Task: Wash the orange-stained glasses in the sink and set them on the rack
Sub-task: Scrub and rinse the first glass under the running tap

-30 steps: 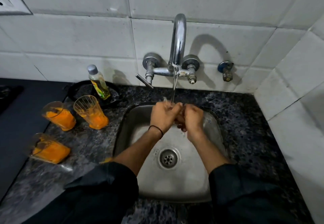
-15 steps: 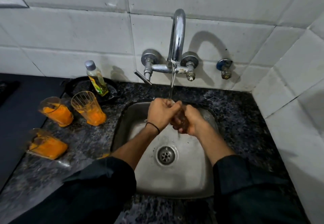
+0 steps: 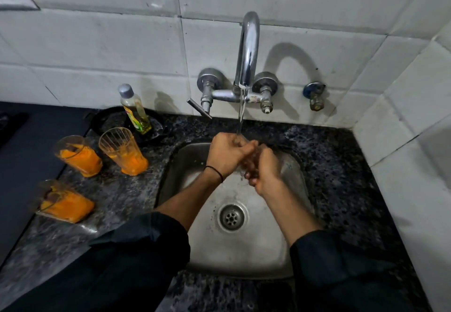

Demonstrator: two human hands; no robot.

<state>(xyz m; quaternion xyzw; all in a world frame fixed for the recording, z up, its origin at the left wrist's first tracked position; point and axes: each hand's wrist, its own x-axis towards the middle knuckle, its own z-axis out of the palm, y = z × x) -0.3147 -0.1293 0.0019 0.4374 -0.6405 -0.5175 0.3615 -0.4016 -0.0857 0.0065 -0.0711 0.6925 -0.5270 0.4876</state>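
Three orange-stained glasses stand on the dark stone counter left of the sink: one (image 3: 123, 152) nearest the basin, one (image 3: 78, 156) beside it, and a blurred one (image 3: 64, 202) nearer me. My left hand (image 3: 225, 154) and my right hand (image 3: 264, 169) are pressed together over the steel sink (image 3: 244, 250), right under the running water from the tap (image 3: 247, 53). Both hands have curled fingers. The wet blur between them hides whether they hold anything. No rack is in view.
A bottle of yellow dish liquid (image 3: 135, 109) stands in a black dish (image 3: 109, 121) behind the glasses. A dark surface (image 3: 26, 155) lies left of the counter. White tiled walls close the back and right. A small valve (image 3: 314, 97) sticks out right of the tap.
My hands stay joined under the stream and have rubbed and shifted slightly against each other. The view has tilted a little. The three glasses have not moved.
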